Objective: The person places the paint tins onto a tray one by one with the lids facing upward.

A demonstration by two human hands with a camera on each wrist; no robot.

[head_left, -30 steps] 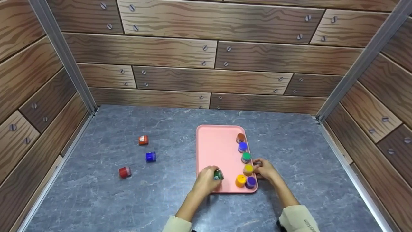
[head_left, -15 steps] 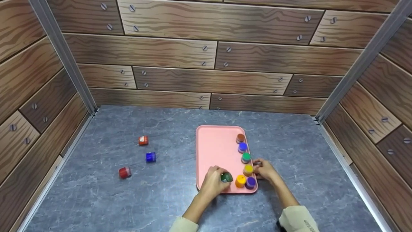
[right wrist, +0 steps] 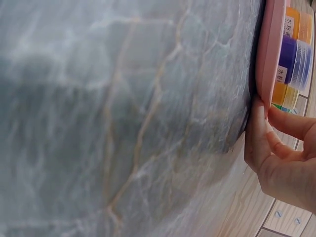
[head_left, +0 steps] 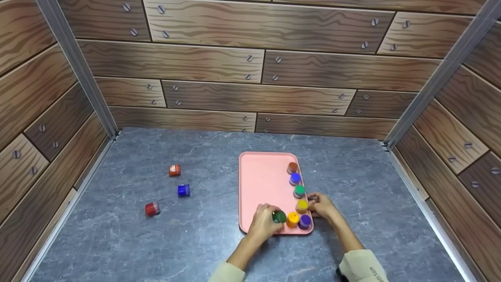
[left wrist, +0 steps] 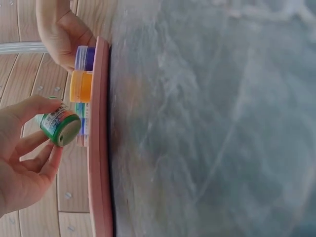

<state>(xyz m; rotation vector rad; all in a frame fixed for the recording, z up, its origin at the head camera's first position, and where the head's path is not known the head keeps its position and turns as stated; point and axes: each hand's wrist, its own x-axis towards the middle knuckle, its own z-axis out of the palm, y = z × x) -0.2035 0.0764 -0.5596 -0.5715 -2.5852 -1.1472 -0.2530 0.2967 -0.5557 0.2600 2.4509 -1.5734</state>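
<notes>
My left hand (head_left: 263, 223) pinches a small green paint jar (left wrist: 60, 122) between thumb and fingers, over the near part of the pink tray (head_left: 262, 184). In the left wrist view the jar is tilted, its green base turned outward and its label showing. Close to its right stand an orange-yellow paint jar (head_left: 292, 220) and a purple one (right wrist: 289, 60). On the tray's right side my right hand (head_left: 322, 205) pinches the rim, thumb on one side and fingers on the other, beside the yellow jar (head_left: 302, 206).
Farther up the tray's right edge stand a green-capped jar (head_left: 299, 191), a blue one (head_left: 295, 179) and a brown one (head_left: 292, 167). On the grey marbled table to the left lie an orange-red jar (head_left: 174, 170), a blue jar (head_left: 183, 190) and a red jar (head_left: 152, 209). Wood-patterned walls enclose the table.
My left hand has moved right across the tray with the green paint jar, coming up beside the orange-yellow jar. The right hand has stayed at the rim.
</notes>
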